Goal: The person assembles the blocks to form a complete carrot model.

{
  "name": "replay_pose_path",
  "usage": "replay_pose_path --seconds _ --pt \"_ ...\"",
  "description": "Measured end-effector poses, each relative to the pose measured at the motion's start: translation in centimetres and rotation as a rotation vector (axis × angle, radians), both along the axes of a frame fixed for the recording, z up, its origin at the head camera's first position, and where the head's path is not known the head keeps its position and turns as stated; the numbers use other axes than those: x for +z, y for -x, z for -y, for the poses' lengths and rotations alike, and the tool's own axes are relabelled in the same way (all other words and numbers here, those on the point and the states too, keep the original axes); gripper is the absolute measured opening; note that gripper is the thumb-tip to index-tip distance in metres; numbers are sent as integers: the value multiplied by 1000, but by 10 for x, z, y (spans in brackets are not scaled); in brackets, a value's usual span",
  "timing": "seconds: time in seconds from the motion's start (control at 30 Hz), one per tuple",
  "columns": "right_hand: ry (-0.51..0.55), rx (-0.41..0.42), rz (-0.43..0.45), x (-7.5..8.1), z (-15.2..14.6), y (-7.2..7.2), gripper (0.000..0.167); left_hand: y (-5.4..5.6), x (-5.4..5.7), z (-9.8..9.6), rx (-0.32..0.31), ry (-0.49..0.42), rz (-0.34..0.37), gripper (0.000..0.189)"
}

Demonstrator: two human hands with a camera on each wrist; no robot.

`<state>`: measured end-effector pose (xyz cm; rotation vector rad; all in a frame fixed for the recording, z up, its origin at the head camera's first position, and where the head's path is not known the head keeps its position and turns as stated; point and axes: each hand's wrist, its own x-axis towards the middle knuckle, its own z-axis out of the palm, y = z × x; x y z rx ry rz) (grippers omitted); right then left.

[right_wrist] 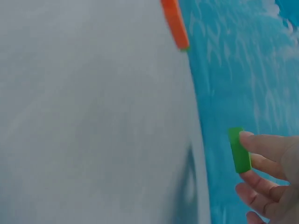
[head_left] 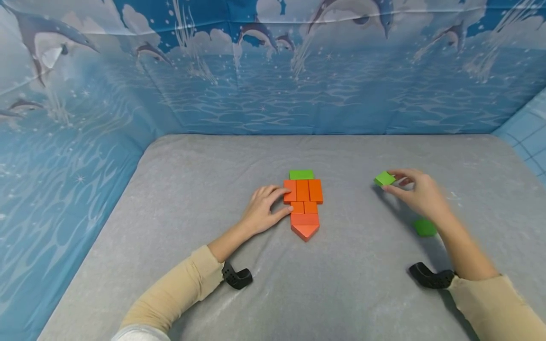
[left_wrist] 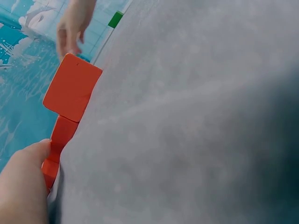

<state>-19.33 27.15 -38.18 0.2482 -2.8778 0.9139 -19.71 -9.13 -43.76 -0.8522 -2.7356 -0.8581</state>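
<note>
In the head view several orange blocks (head_left: 303, 191) lie edge to edge on the grey cloth, with a pointed block (head_left: 305, 231) at the near end. A flat green block (head_left: 301, 174) adjoins their far end. My left hand (head_left: 263, 211) rests at the left side of this arrangement, index finger and thumb touching the orange blocks. Off to the right, my right hand (head_left: 420, 192) pinches another green block (head_left: 385, 178) between thumb and fingers, raised above its shadow. In the right wrist view this green block (right_wrist: 239, 150) shows upright at the fingertips.
One more green block (head_left: 424, 227) lies on the cloth under the right forearm. Grey cloth (head_left: 332, 279) covers the table. A blue dolphin-print curtain (head_left: 273, 94) hangs behind and at the left. Black wrist mounts (head_left: 237, 277) sit on both forearms.
</note>
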Motion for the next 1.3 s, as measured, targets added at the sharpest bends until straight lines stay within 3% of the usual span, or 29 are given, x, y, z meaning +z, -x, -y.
replay_pose_path --seconds 0.13,0.3,0.67,1.3 --pt "74 88 12 8 29 18 47 0 0 1 -4 -2 -4 46" --pt "144 159 37 5 63 41 43 0 0 1 -4 2 -2 46" --pt "154 196 53 -16 108 75 40 1 -1 2 -5 -1 -7 46" --pt "138 218 126 -25 118 83 40 3 -1 1 0 4 -4 46"
